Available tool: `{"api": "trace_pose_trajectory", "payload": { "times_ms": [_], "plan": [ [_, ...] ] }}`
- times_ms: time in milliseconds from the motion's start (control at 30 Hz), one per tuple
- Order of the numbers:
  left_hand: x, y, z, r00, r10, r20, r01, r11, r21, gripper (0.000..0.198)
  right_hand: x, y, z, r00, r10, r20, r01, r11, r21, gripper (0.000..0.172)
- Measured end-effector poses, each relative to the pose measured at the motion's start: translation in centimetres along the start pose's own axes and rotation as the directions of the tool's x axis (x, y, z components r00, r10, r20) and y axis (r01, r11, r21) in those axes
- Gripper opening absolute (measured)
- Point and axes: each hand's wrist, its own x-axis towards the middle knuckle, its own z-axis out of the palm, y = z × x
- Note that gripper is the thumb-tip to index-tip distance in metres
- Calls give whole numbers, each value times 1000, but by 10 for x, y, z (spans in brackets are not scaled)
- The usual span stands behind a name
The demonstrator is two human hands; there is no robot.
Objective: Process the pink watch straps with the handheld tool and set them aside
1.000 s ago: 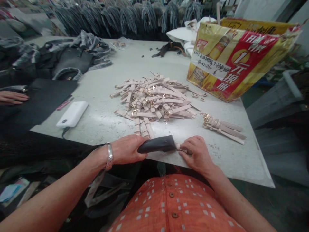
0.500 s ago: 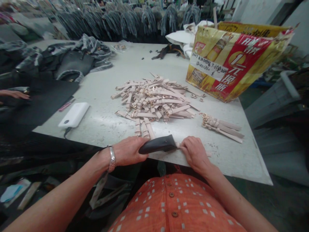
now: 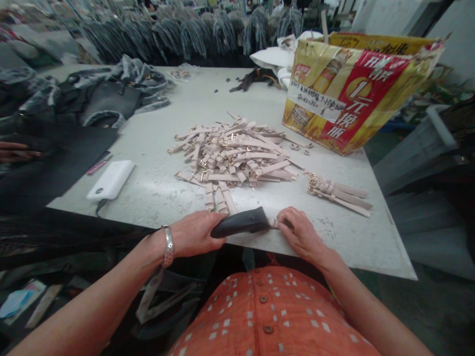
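Observation:
My left hand (image 3: 198,230) is closed round the left end of a black, leather-like, handle-shaped piece (image 3: 241,222), just above the table's front edge. A small dot, maybe a stud or hole, shows near its wider right end. From that end a short bit of pale strap (image 3: 273,223) with a glint of metal sticks out. My right hand (image 3: 300,232) pinches the strap there, fingers curled, hiding the rest of it. Just beyond my hands lies a loose heap of pale beige straps with gold buckles (image 3: 237,153). A few strap ends (image 3: 220,197) reach toward my left hand.
A bundle of beige straps (image 3: 339,195) lies at the right, below a yellow and red carton (image 3: 356,99). A white power bank (image 3: 111,180) with a cable is at the left. Black bags (image 3: 111,96) lie behind it, near another person's hand (image 3: 18,152).
The pale strap end that showed past my right hand is out of sight now. My right fingers have shifted slightly at the strap. The whole view has moved a little.

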Motion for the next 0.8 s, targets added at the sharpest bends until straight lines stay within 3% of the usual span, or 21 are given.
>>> {"api": "trace_pose_trajectory", "payload": {
  "times_ms": [133, 300, 567, 800],
  "plan": [
    [1, 0, 1, 1000, -1, -5, 1, 1000, 1, 23, -4, -2, 2, 997, -72, -1, 71, 995, -74, 4],
    [1, -2, 3, 1000, -4, -4, 4, 1000, 9, 24, -3, -3, 8, 998, -65, 8, 65, 988, -140, 8],
    [2, -4, 5, 1000, -1, -9, 1, 1000, 4, 26, 1, 4, 2, 998, -64, 21, 63, 996, 59, 8],
    [3, -4, 6, 1000, 11, -17, -11, 1000, 1, 23, -2, 4, 1, 996, -63, -59, 67, 995, 73, 8]
  ]
}}
